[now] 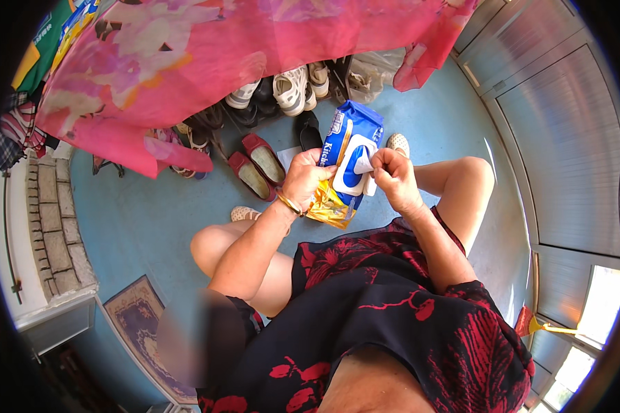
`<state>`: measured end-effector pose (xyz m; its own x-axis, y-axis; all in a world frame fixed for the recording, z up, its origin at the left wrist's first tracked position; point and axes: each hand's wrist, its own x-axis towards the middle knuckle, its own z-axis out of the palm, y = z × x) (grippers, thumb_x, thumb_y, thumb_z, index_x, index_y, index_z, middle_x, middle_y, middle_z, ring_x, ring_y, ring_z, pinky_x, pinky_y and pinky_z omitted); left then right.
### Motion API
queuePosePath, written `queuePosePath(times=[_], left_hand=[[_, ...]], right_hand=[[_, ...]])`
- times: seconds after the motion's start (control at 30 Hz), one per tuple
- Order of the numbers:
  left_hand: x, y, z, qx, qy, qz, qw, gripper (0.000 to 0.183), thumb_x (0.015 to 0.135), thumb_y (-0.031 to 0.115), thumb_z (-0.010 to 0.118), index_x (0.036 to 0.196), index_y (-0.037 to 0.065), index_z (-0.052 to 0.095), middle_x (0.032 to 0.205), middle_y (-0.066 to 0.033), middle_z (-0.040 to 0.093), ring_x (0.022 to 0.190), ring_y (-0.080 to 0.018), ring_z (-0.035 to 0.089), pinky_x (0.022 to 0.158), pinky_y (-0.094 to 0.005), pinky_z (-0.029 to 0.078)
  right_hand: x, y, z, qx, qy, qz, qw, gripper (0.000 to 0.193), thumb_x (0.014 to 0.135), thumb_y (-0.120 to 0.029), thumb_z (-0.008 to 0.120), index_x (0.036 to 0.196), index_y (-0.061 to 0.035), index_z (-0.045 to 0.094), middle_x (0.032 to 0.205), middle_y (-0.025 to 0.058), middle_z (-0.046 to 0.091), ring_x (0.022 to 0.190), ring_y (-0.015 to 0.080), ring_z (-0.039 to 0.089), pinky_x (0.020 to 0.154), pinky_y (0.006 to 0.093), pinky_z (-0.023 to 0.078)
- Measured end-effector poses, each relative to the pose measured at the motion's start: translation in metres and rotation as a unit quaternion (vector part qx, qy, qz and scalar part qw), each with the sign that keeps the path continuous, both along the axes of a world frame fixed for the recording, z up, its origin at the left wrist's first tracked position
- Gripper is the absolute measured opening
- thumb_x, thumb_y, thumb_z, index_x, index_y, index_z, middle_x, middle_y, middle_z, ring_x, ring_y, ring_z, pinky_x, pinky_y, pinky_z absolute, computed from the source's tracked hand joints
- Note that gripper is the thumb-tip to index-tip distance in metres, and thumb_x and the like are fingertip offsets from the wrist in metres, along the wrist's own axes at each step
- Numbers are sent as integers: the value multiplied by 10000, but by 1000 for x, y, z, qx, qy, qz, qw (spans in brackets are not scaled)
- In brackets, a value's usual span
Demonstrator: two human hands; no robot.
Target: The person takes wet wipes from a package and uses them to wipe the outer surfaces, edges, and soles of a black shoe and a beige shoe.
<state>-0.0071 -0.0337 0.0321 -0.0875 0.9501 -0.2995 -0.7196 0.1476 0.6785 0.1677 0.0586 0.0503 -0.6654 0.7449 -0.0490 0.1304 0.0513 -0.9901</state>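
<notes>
A blue and yellow soft pack of wet wipes (333,189) is held up over my lap. My left hand (306,180) grips its left edge, thumb across the front and the other fingers out of sight behind. The white plastic lid frame on the pack's front surrounds a blue oval opening. At the right of that opening my right hand (395,178) is closed in a pinch on the tip of a white wipe (364,164), which shows between the opening and my fingers. A gold-coloured bracelet (289,204) circles my left wrist.
Beyond the pack, a pink floral cloth (207,62) hangs over a rack with several shoes (291,91). Red flat shoes (257,166) stand on the blue floor. A patterned mat (134,316) lies at lower left, and metal panel doors (565,138) line the right side.
</notes>
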Motion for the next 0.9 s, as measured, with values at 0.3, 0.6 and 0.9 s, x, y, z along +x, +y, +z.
queuePosePath(times=[0.3,0.6,0.9], left_hand=[[-10,0,1,-18,11,27,999,191,819,-68,517,983,-34,609,905,-112,668,760,-183,660,722,-306,539],[1,-2,-2,25,96,65,993,149,884,101,598,994,2,621,890,-53,661,754,-96,617,696,-257,520],[-13,-1,-12,-15,7,29,999,152,906,116,556,985,11,633,875,-61,670,734,-129,641,683,-271,532]], right_hand=[[-6,-3,-8,65,-22,-37,997,245,872,-213,616,839,15,532,696,12,550,626,66,496,551,216,419],[-17,-5,-12,65,-21,-3,998,88,871,-59,576,818,12,567,697,8,541,657,72,474,570,233,402],[-3,-2,13,-220,202,68,952,82,848,-106,622,867,-26,617,769,-30,573,747,61,459,714,216,350]])
